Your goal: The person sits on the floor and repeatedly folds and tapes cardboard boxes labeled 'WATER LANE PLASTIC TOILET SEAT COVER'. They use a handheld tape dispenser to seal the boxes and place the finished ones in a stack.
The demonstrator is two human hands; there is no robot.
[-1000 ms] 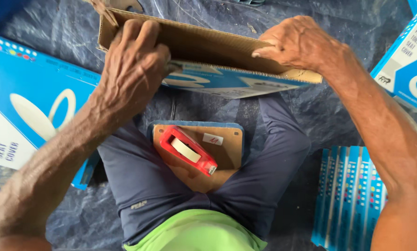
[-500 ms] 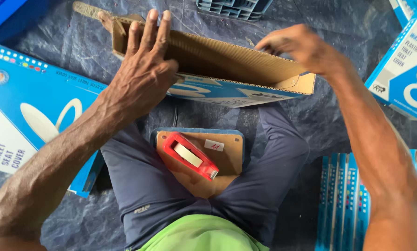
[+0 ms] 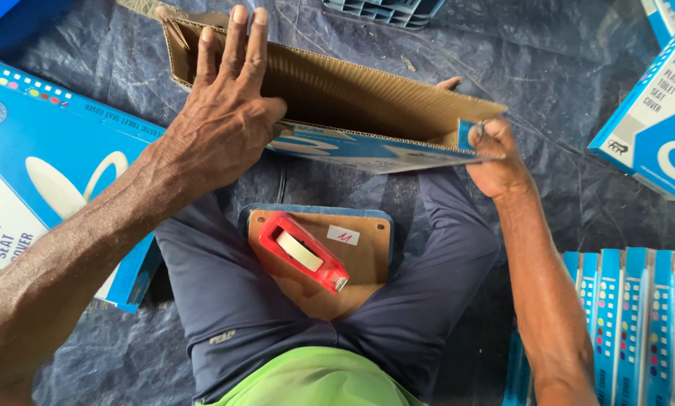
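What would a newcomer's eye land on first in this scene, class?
Probably the red tape dispenser, lying on a brown board between the seated person's legs. Just above it, the left hand presses flat on an open cardboard box while the right hand grips its end.

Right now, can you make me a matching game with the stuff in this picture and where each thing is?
Things:
1. left hand
2. right hand
3. red tape dispenser
4. stack of flat blue boxes

Places:
A. on the small board between the legs
B. gripping the carton's right end
C. on the floor at lower right
D. pressed flat on the brown cardboard carton

Pairs: 1-D, 2-B, 3-A, 4-C
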